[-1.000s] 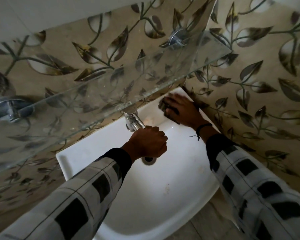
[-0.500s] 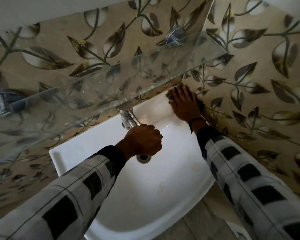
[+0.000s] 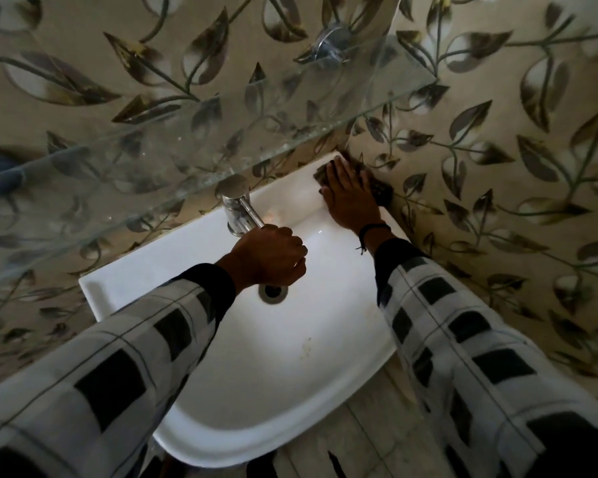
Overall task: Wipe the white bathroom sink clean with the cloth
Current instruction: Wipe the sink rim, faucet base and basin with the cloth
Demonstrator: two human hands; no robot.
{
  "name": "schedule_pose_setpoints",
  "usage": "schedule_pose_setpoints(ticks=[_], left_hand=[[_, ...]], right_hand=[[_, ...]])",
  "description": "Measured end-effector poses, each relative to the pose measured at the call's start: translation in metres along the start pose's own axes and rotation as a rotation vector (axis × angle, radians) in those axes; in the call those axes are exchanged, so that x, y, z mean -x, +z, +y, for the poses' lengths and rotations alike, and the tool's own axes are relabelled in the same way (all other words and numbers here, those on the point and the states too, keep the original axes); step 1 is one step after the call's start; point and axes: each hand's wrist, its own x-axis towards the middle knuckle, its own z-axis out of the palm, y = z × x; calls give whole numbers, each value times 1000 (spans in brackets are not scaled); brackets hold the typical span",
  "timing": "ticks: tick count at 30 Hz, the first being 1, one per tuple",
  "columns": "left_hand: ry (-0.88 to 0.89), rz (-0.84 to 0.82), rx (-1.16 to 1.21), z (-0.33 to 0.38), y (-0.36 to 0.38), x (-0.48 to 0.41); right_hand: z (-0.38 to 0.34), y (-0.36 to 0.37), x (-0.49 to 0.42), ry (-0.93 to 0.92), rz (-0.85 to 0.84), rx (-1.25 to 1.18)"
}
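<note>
Sliding back since a second ago, right hand (image 3: 351, 201) now presses cloth (image 3: 382, 193) with flat fingers into sink (image 3: 256, 374) far right corner against wall (image 3: 497, 174); left hand (image 3: 268, 258) fists around tap (image 3: 237, 208) spout.

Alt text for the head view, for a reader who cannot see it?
A person's right hand presses a dark cloth flat on the back right corner of the white sink, while the left hand grips the chrome tap. A glass shelf sits above.
</note>
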Motion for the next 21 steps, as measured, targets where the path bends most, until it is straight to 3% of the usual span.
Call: schedule_pose_setpoints(ticks=[4, 8, 17, 21], left_hand=[[3, 10, 34, 0, -2, 1], [-24, -14, 30, 1, -1, 2], [-16, -37, -45, 3, -3, 3], [-13, -23, -64, 2, -1, 2]], right_hand=[[46, -7, 32, -258, -88, 93], [53, -12, 85, -162, -35, 130], [55, -19, 165, -150, -39, 202], [32, -7, 216, -192, -15, 117]])
